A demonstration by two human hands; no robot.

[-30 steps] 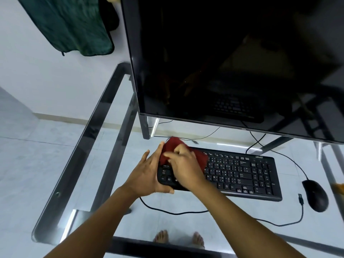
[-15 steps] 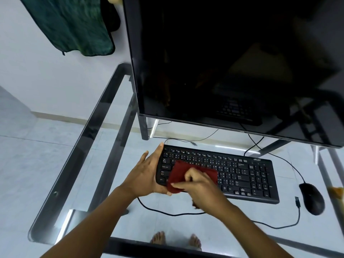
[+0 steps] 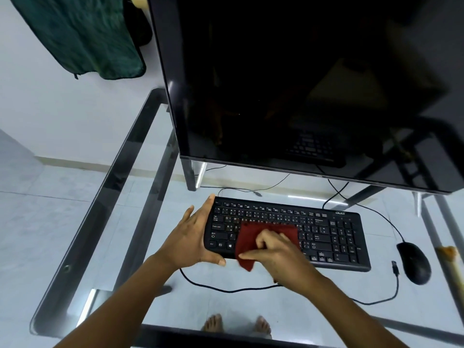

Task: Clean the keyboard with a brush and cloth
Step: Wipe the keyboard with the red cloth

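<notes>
A black keyboard (image 3: 326,229) lies on the glass desk (image 3: 130,156) in front of the monitor. My left hand (image 3: 193,237) grips the keyboard's left end, thumb under the front edge and fingers along the side. My right hand (image 3: 273,252) presses a dark red cloth (image 3: 251,239) onto the left-middle keys; a corner of the cloth hangs over the keyboard's front edge. A tan object, perhaps a brush handle (image 3: 452,262), lies at the far right edge of the desk.
A large black monitor (image 3: 301,84) stands close behind the keyboard. A black mouse (image 3: 414,262) sits to the right with cables trailing across the glass. A green cloth (image 3: 82,36) hangs on the wall at upper left. Bare feet show through the glass.
My right hand has dragged the red cloth from the keyboard's top left corner down and right to the front middle keys. My left hand has kept its hold on the left end.
</notes>
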